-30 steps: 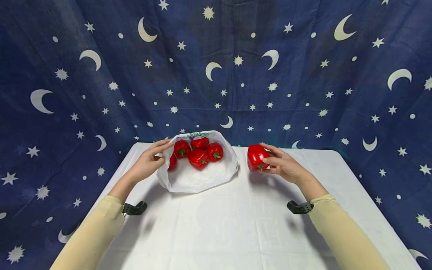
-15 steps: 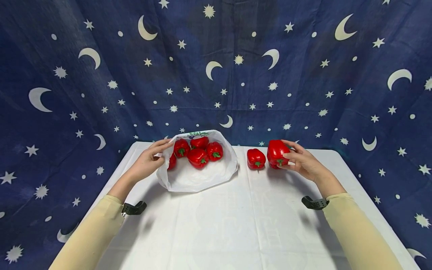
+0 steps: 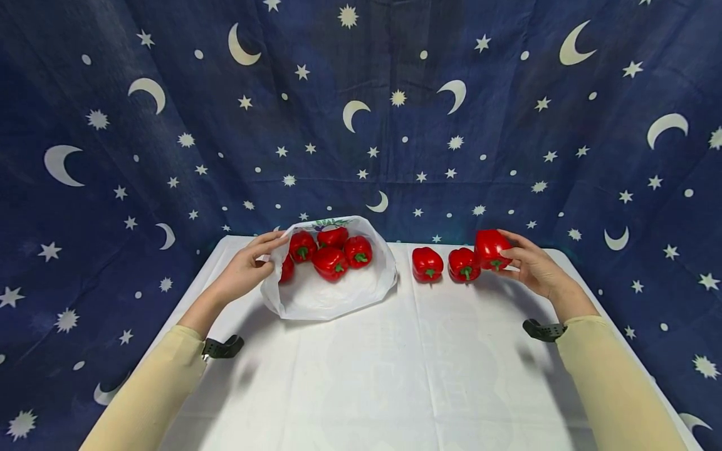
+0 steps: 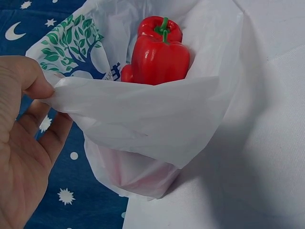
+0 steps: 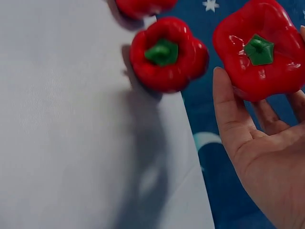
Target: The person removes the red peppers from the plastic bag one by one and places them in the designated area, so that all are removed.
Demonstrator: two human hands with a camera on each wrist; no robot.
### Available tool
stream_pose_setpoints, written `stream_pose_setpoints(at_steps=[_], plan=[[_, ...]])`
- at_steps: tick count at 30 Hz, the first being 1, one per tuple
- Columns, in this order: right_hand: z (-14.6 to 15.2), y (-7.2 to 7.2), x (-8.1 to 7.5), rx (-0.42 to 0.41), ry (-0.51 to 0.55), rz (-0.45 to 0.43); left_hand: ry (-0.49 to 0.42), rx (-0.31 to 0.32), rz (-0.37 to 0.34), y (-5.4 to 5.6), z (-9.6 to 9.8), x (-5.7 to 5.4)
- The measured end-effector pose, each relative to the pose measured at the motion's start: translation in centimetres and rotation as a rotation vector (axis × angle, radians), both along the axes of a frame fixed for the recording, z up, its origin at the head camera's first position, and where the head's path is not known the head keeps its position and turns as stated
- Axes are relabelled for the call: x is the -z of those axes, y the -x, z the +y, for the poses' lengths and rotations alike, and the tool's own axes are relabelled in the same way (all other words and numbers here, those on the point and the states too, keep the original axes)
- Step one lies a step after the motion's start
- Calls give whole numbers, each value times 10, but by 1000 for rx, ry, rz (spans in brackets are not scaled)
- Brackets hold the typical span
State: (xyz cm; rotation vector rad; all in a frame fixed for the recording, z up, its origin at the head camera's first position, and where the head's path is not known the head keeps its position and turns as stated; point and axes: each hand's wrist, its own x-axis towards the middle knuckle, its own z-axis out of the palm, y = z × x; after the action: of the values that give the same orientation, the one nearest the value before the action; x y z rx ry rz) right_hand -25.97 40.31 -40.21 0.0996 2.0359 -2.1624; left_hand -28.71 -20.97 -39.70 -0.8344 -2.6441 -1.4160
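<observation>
While in right grip (image 3: 536, 268), pepper (image 3: 489, 248) aloft

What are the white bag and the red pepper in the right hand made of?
The white bag looks like thin, smooth plastic: it creases, and pinkish red shows through. The red pepper in the right hand has smooth, glossy skin with bright highlights; it might be plastic or real, I can't tell.

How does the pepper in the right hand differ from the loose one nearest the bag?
The held pepper is in the right hand, apparently raised; the loose pepper rests on the white cloth. The held pepper is farther from the bag; the loose pepper is closer. The held pepper looks bigger than the loose pepper in the head view. Both are red and green-stemmed.
</observation>
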Motion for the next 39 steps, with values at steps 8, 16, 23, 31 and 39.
stream_pose_setpoints(at_steps=[8, 16, 23, 31, 39], plan=[[24, 6, 13, 48, 45, -81, 7, -3, -1, 0, 1, 0], [30, 9, 26, 86, -19, -129, -2, -7, -31, -14, 8, -16], [31, 12, 38, 116, -120, -141, -1, -12, -24, -9, 6, -10], [35, 14, 47, 110, -194, -147, -4, -4, -2, 2, -1, 2], [31, 17, 51, 121, -233, -148, -9, -5, 7, 0, -1, 1]])
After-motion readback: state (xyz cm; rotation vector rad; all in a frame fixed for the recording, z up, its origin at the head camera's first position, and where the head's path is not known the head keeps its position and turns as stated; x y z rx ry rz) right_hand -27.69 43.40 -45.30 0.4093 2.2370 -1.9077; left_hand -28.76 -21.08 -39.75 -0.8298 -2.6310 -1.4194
